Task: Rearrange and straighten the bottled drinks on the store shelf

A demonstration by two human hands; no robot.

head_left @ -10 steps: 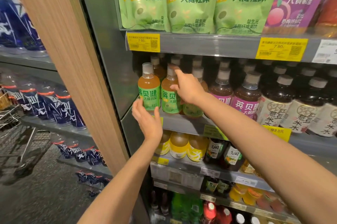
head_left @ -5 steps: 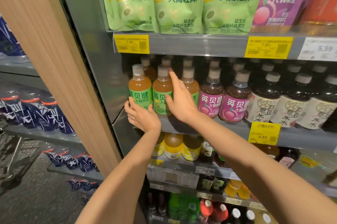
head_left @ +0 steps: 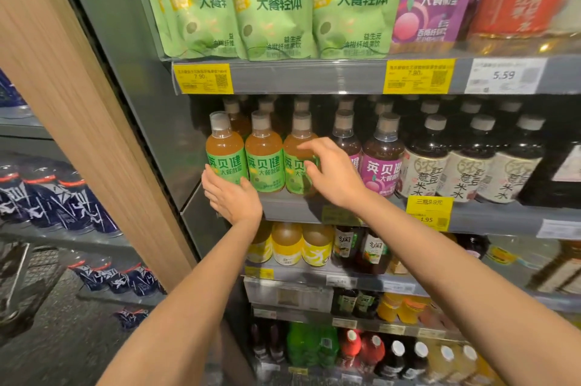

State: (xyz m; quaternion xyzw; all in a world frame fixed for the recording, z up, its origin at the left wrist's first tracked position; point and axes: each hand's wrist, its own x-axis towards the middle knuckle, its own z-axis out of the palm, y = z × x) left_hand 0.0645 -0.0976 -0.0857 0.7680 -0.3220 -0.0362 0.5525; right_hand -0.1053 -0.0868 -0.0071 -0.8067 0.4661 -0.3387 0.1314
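I see three green-label bottles upright along the shelf edge (head_left: 292, 208). My left hand (head_left: 231, 197) lies flat against the base of the first bottle (head_left: 224, 153). My right hand (head_left: 330, 173), fingers spread, reaches across the third bottle (head_left: 297, 150); the second bottle (head_left: 264, 156) stands between them.

You have the grey shelf (head_left: 314, 206) carrying one front row of upright bottles. Take the purple-label bottle (head_left: 382, 162) as your landmark: to its left stand three green-label bottles (head_left: 264, 162), shoulder to shoulder; to its right stand dark bottles with cream labels (head_left: 465, 165). More bottles stand behind the row.
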